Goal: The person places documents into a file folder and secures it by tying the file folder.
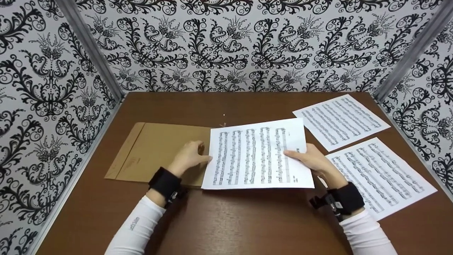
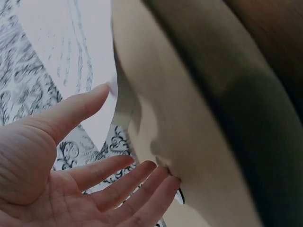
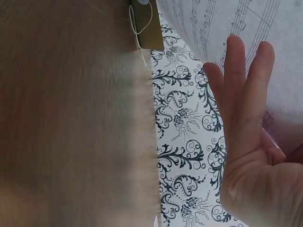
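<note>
A printed sheet of music [image 1: 256, 156] is held slightly raised, its left part overlapping the right end of a brown paper envelope [image 1: 155, 152]. My right hand [image 1: 313, 161] pinches its right side, thumb on top and fingers spread beneath; those fingers [image 3: 248, 90] show against the sheet's underside in the right wrist view. Nearer the envelope, my left hand [image 1: 191, 156] has its thumb against the sheet's left edge. In the left wrist view its fingers [image 2: 137, 189] are extended towards the envelope's brown paper [image 2: 165, 104], the palm uncurled.
Two more music sheets, one farther back [image 1: 341, 122] and one nearer [image 1: 382, 177], lie on the right of the brown table [image 1: 226, 223]. A thin string [image 3: 137, 33] hangs at the envelope's end. Patterned walls [image 1: 226, 46] stand behind and at both sides.
</note>
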{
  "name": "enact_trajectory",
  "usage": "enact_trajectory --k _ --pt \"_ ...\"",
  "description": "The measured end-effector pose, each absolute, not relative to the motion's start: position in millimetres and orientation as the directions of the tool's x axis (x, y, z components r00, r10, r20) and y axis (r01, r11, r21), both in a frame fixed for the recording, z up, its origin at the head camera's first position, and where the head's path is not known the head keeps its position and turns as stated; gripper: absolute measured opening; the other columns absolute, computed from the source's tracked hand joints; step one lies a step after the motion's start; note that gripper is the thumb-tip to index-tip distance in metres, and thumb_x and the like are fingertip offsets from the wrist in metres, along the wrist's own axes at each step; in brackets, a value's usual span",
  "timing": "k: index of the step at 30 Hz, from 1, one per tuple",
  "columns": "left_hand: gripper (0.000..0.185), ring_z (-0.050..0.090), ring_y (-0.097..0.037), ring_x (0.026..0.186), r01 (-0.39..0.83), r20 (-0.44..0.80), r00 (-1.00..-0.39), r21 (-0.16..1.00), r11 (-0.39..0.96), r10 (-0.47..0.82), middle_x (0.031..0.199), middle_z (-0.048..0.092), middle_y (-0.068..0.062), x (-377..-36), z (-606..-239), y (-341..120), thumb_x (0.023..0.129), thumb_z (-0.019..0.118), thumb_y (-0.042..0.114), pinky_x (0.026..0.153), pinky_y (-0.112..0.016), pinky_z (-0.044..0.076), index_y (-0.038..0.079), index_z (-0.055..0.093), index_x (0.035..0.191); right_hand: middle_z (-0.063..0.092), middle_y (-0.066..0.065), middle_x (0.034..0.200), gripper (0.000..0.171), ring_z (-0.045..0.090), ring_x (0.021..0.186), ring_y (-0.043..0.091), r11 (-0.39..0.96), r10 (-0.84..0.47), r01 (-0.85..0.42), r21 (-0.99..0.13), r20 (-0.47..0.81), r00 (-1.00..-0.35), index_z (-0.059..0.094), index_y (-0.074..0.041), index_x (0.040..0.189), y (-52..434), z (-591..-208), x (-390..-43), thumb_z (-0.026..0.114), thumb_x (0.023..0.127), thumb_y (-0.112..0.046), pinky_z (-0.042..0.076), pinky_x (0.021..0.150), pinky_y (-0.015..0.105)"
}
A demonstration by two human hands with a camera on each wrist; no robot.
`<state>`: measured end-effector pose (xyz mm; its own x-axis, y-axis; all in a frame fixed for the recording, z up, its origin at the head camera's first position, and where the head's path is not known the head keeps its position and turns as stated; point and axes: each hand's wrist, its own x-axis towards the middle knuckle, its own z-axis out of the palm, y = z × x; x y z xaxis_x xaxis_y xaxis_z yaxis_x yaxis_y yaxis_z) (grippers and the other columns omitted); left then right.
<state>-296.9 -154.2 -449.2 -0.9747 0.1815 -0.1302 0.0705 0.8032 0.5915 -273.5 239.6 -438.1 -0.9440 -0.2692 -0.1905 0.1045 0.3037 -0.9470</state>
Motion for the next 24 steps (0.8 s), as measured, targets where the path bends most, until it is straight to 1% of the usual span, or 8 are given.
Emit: enact_trajectory --k 6,10,12,14,18,21,24 --pt "0.077 0.051 -0.046 0.139 0.102 -0.117 -0.978 0.466 0.879 0.175 0.147 0.054 -0.031 -300.6 -446.3 -147.1 0.086 0.079 0.035 0.117 -0.055 0.042 -0.009 0.052 0.143 0.077 -0.005 0.087 0.050 0.077 0.071 0.012 0.344 -0.260 0.112 -0.932 -0.209 -0.943 0.053 0.010 0.135 240.3 -431.1 -278.6 0.064 0.101 -0.025 0.063 0.064 0.028" --pt "0.076 0.053 -0.047 0.136 0.116 -0.103 -0.980 0.392 0.913 0.169 0.145 0.056 -0.029 -302.2 -448.1 -143.8 0.084 0.080 0.041 0.113 -0.057 0.045 -0.007 0.058 0.138 0.077 -0.006 0.088 0.051 0.077 0.072 0.012 0.340 -0.266 0.126 -0.932 -0.224 -0.938 0.052 0.010 0.137 241.3 -430.5 -282.6 0.063 0.102 -0.025 0.063 0.065 0.028" --pt "0.074 0.056 -0.046 0.132 0.117 -0.102 -0.981 0.366 0.923 0.165 0.142 0.057 -0.027 -302.4 -449.3 -141.9 0.083 0.081 0.043 0.108 -0.058 0.049 -0.005 0.061 0.136 0.077 -0.007 0.088 0.052 0.077 0.072 0.011 0.336 -0.267 0.135 -0.932 -0.231 -0.936 0.051 0.010 0.139 242.4 -430.0 -284.2 0.063 0.102 -0.025 0.063 0.066 0.028" --pt "0.071 0.056 -0.045 0.131 0.114 -0.106 -0.981 0.349 0.930 0.161 0.142 0.057 -0.026 -302.2 -449.5 -140.5 0.083 0.081 0.045 0.105 -0.058 0.050 -0.003 0.063 0.132 0.077 -0.007 0.087 0.054 0.077 0.073 0.011 0.332 -0.266 0.142 -0.933 -0.237 -0.935 0.050 0.010 0.140 242.9 -428.8 -285.6 0.063 0.102 -0.026 0.063 0.066 0.028" --pt "0.062 0.055 -0.043 0.129 0.103 -0.122 -0.981 0.341 0.934 0.153 0.143 0.053 -0.025 -300.1 -446.7 -137.8 0.084 0.080 0.047 0.101 -0.061 0.052 -0.003 0.069 0.118 0.077 -0.008 0.088 0.056 0.077 0.073 0.010 0.329 -0.265 0.155 -0.932 -0.249 -0.932 0.048 0.010 0.143 243.8 -425.7 -288.1 0.063 0.102 -0.026 0.063 0.067 0.027" --pt "0.057 0.054 -0.042 0.128 0.094 -0.128 -0.981 0.342 0.935 0.146 0.144 0.051 -0.025 -299.2 -445.1 -136.1 0.084 0.080 0.048 0.099 -0.060 0.053 -0.003 0.070 0.107 0.077 -0.009 0.087 0.056 0.077 0.072 0.010 0.336 -0.263 0.163 -0.928 -0.258 -0.930 0.048 0.010 0.143 244.3 -423.7 -289.7 0.062 0.102 -0.025 0.063 0.067 0.027" --pt "0.060 0.054 -0.042 0.129 0.088 -0.131 -0.982 0.329 0.940 0.138 0.147 0.049 -0.025 -300.1 -446.1 -134.6 0.083 0.080 0.050 0.099 -0.058 0.054 -0.004 0.071 0.106 0.076 -0.009 0.086 0.056 0.076 0.071 0.009 0.359 -0.254 0.155 -0.920 -0.256 -0.933 0.048 0.011 0.142 244.9 -421.5 -290.9 0.063 0.101 -0.025 0.063 0.066 0.026"
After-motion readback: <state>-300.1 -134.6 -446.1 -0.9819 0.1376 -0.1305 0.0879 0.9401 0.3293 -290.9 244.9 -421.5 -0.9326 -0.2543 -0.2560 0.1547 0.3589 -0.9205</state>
